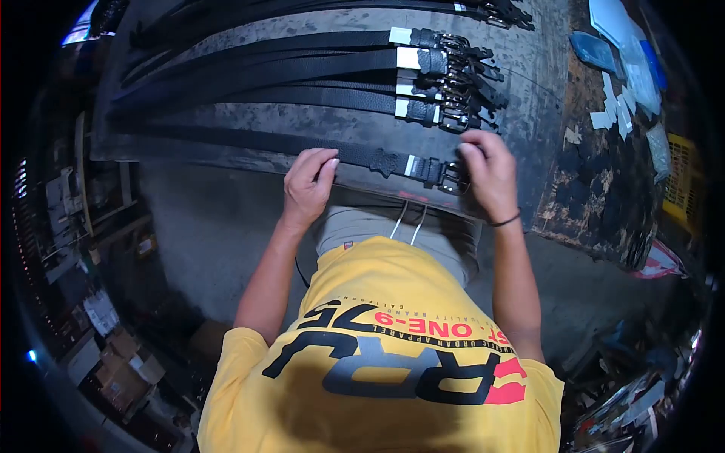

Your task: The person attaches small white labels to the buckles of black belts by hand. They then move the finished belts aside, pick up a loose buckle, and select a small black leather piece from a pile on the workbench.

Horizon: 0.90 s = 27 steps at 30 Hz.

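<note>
A black leather belt [355, 155] lies along the near edge of the dark table, with a white band beside its metal buckle [451, 178]. My left hand [308, 185] is closed at the belt's near edge, thumb and fingers pinched on the strap left of its scalloped tip. Beside the buckle, my right hand [495, 177] has its fingers curled and its thumb near the forefinger. What the right fingers hold, if anything, is hidden. Farther back lies a group of black belts [325, 64], their white bands and buckles lined up on the right.
More belts [362, 4] lie at the table's far side. The dark table [521, 68] meets a worn, patchy surface [596, 189] on the right, holding white paper pieces [615, 109], plastic bags [638, 72] and a blue packet [593, 53]. A yellow crate [682, 185] stands beyond.
</note>
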Tool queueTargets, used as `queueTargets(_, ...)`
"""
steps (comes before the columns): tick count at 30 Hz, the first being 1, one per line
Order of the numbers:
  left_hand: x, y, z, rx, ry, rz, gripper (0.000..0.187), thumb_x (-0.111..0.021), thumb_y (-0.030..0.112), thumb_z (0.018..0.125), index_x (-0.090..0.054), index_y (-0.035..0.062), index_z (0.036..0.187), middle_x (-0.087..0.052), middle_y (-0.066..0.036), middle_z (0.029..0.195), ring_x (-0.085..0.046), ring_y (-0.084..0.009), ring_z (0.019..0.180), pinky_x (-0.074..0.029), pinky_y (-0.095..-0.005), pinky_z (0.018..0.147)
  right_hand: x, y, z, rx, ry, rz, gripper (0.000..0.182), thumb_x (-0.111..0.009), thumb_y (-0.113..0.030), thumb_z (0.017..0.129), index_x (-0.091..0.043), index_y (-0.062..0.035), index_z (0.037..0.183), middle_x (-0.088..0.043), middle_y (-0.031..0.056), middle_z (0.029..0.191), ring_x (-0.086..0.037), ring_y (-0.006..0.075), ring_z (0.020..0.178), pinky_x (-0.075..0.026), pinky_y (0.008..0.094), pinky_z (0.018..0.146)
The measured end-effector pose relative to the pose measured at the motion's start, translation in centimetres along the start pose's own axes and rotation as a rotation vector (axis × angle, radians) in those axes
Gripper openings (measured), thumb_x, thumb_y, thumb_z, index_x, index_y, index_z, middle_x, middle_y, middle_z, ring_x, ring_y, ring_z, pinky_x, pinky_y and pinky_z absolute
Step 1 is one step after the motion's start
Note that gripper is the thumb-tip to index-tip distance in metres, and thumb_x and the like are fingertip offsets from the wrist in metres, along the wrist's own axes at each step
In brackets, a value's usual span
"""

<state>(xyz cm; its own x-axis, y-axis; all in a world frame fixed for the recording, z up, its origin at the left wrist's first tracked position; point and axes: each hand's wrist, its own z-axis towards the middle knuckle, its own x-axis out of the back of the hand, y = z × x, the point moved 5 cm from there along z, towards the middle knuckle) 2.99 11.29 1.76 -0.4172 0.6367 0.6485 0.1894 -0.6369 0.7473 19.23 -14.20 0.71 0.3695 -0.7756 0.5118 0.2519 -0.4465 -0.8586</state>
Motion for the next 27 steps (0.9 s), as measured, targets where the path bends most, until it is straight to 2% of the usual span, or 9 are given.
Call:
queueTargets(3,-0.7,0.3,0.8,-0.279,-0.020,-0.072,0.019,-0.065,0.002,0.084,-0.065,-0.0003,0.102,-0.065,-0.012,0.097,-0.063,-0.0209,0.081,-0.050,-0.0300,0.073,2.3,0.6,-1.6,-0.091,0.180,-0.038,0.015,-0.060,-0.011,0.087,-0.066,-0.0004,0.096,-0.066,0.0129,0.091,-0.064,0.0220,0.083,-0.049,0.0311,0.075)
queueTargets(6,-2.1,0.8,1.5,-0.298,-0.156,-0.170,0.023,-0.066,0.002,0.084,-0.064,0.0004,0.106,-0.063,-0.013,0.103,-0.063,-0.0230,0.079,-0.051,-0.0309,0.074,2.6,0.7,-4.5,-0.081,0.315,-0.082,0.014,-0.061,-0.010,0.087,-0.066,0.0002,0.095,-0.065,0.0127,0.089,-0.063,0.0213,0.081,-0.048,0.0304,0.074)
queueTargets(7,-2.7,0.7,1.6,-0.322,-0.230,-0.172,0.036,-0.068,0.004,0.081,-0.060,0.0034,0.116,-0.059,-0.014,0.111,-0.062,-0.0255,0.086,-0.051,-0.0318,0.077,2.5,0.4,-5.5,-0.013,0.340,-0.131,0.012,-0.061,-0.008,0.087,-0.065,0.0002,0.095,-0.065,0.0126,0.089,-0.063,0.0216,0.081,-0.048,0.0308,0.074)
queueTargets(12,-4.0,1.3,2.1,-0.468,-0.337,-0.102,0.059,-0.073,0.014,0.076,-0.051,0.0098,0.130,-0.055,-0.016,0.117,-0.054,-0.0322,0.107,-0.046,-0.0383,0.091,0.9,-0.7,-8.4,0.045,0.344,-0.244,0.010,-0.063,-0.001,0.083,-0.064,-0.0018,0.093,-0.063,0.0124,0.090,-0.060,0.0248,0.081,-0.048,0.0334,0.073)
queueTargets(16,-4.5,1.5,2.3,-0.453,-0.416,0.044,0.048,-0.073,0.018,0.076,-0.057,0.0080,0.120,-0.056,-0.015,0.114,-0.054,-0.0346,0.108,-0.044,-0.0416,0.092,-0.2,-1.7,-7.9,0.174,0.313,-0.314,0.011,-0.065,-0.002,0.081,-0.064,-0.0029,0.092,-0.063,0.0116,0.091,-0.058,0.0287,0.088,-0.046,0.0370,0.081)
queueTargets(19,-4.8,2.0,2.9,-0.431,-0.421,0.076,0.038,-0.073,0.021,0.074,-0.059,0.0066,0.107,-0.057,-0.013,0.110,-0.055,-0.0344,0.105,-0.045,-0.0417,0.089,-0.9,-1.6,-7.4,0.264,0.291,-0.329,0.013,-0.066,-0.003,0.077,-0.064,-0.0037,0.090,-0.064,0.0121,0.089,-0.059,0.0320,0.085,-0.046,0.0396,0.077)
queueTargets(21,-4.8,2.5,3.2,-0.420,-0.432,0.075,0.038,-0.074,0.020,0.072,-0.058,0.0051,0.103,-0.057,-0.013,0.105,-0.056,-0.0347,0.101,-0.046,-0.0413,0.085,-0.9,-1.4,-7.2,0.258,0.252,-0.322,0.011,-0.067,-0.005,0.078,-0.063,-0.0040,0.087,-0.063,0.0116,0.087,-0.059,0.0318,0.083,-0.046,0.0403,0.074)
queueTargets(23,-4.9,3.1,3.3,-0.443,-0.401,0.054,0.034,-0.074,0.017,0.071,-0.053,0.0033,0.093,-0.053,-0.014,0.091,-0.055,-0.0352,0.088,-0.045,-0.0409,0.076,-0.4,-1.3,-7.3,0.251,0.248,-0.269,0.010,-0.067,-0.005,0.078,-0.062,-0.0040,0.087,-0.062,0.0114,0.086,-0.059,0.0311,0.083,-0.046,0.0402,0.073)
queueTargets(27,-4.7,4.1,3.2,-0.419,-0.429,0.082,0.027,-0.072,0.010,0.073,-0.049,0.0018,0.085,-0.048,-0.014,0.084,-0.052,-0.0335,0.079,-0.043,-0.0398,0.068,2.5,-0.9,-7.6,0.206,0.258,-0.172,0.010,-0.066,-0.005,0.079,-0.063,-0.0029,0.088,-0.062,0.0113,0.086,-0.059,0.0306,0.082,-0.047,0.0382,0.076)
